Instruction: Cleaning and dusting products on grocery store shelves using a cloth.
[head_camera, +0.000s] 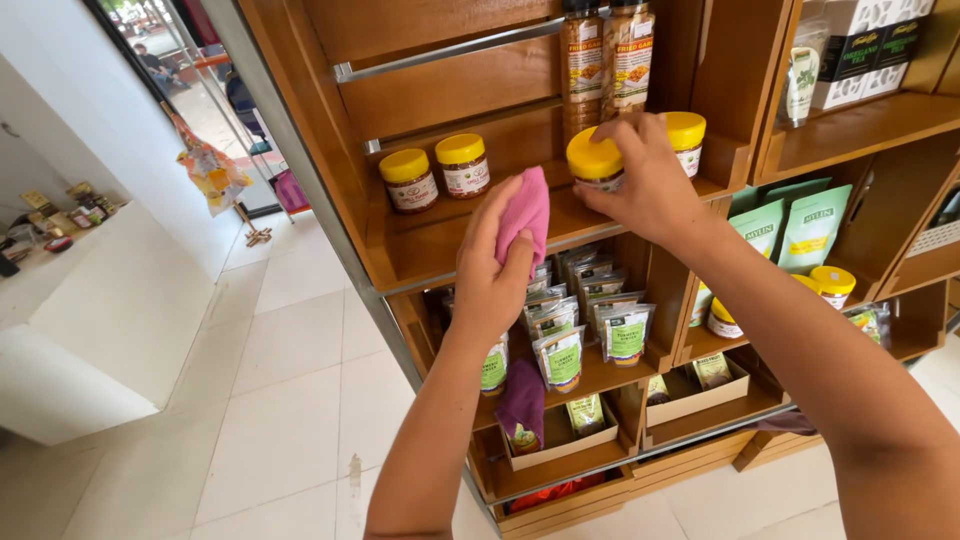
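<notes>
The right hand (645, 185) is clamped over the top of a small yellow-lidded jar (596, 165), fingers curled around the lid, with the jar standing on the wooden shelf (430, 245). The left hand (492, 270) is bunched around a pink cloth (527, 215), pressing it against the front part of that same shelf, just left of the gripped jar. So both hands are closed, one on the jar and one on the cloth.

Just behind the gripped jar on the right there's another yellow-lidded jar (687, 140), partly hidden by the hand. Two more jars (437, 172) sit side by side further left of it on the shelf, well apart from the cloth. Right behind the gripped jar stand two tall bottles (607, 60) of something brownish, close together.

Below the gripped jar, one level down, there's a row of small clear pouches (590, 320) with green labels packed upright. A purple cloth (523, 400) hangs lower still, under the left wrist. Off to the lower right of the jar are pale green bags (815, 225) leaning in a side compartment, plus a short yellow-lidded tub (832, 285) beneath them.
</notes>
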